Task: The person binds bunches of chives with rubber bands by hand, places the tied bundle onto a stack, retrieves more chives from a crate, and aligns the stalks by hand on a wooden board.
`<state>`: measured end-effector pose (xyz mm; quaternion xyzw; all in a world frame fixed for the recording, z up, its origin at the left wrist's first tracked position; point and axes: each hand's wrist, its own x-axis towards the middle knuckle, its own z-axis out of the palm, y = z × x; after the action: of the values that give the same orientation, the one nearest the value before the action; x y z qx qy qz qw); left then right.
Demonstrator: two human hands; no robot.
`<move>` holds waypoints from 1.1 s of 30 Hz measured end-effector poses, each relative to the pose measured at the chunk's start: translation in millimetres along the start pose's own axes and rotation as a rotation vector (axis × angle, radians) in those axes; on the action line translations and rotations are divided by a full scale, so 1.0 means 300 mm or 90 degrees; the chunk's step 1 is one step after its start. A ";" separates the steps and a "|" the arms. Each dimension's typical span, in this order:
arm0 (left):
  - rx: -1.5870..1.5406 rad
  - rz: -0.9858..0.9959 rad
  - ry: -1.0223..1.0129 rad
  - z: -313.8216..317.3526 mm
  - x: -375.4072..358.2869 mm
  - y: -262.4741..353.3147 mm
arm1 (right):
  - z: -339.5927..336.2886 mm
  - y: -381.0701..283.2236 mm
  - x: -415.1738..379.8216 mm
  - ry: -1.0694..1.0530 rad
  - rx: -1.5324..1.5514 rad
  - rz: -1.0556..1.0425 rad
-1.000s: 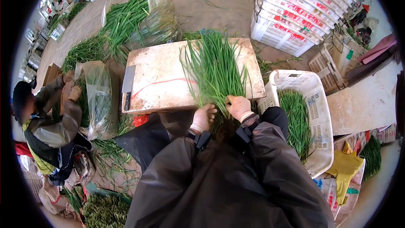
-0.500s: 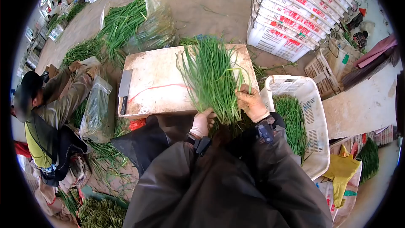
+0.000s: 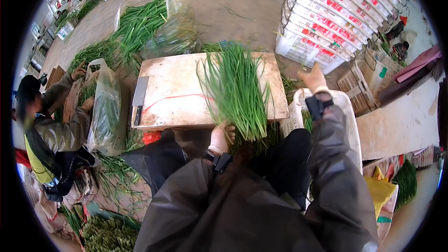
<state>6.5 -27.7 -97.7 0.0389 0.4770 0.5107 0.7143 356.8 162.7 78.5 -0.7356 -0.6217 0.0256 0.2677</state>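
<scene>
A loose bunch of long green stalks point(image 3: 240, 95) lies on the right part of a worn white board point(image 3: 175, 77), its pale cut ends over the front edge. My left hand point(image 3: 221, 138) is at the bunch's lower left, fingers curled on a few stalks. Away from the bunch, my right hand point(image 3: 313, 78) is raised over the far rim of a white basket point(image 3: 353, 126), fingers apart, with nothing visible in it. A knife with a black handle point(image 3: 139, 95) rests along the board's left edge.
Stacked white crates point(image 3: 326, 23) stand at the back right. Beyond the board is a clear plastic bag of greens point(image 3: 172, 28). Another person point(image 3: 60, 121) sits at the left beside an upright plastic bag point(image 3: 106, 112). A pale panel point(image 3: 396, 126) lies at the right.
My right hand has let go of the bunch and moved up and right, over the basket's far side. My left hand stays by the stalk ends. The other person's arms have moved apart.
</scene>
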 end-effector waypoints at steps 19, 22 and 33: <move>0.274 0.205 -0.150 0.050 -0.086 0.043 | 0.271 -0.342 -0.790 -0.578 0.656 0.183; 0.375 0.234 -0.203 0.055 -0.112 0.078 | 0.246 -0.317 -0.738 -0.564 0.583 0.143; 0.691 0.570 -0.330 0.082 -0.300 0.097 | 0.273 -0.339 -0.761 -0.585 0.773 0.340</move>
<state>2.0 -72.1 -10.8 0.6954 0.4169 0.4196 0.4082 183.4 -11.1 -15.8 -0.5016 -0.3506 0.7218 0.3233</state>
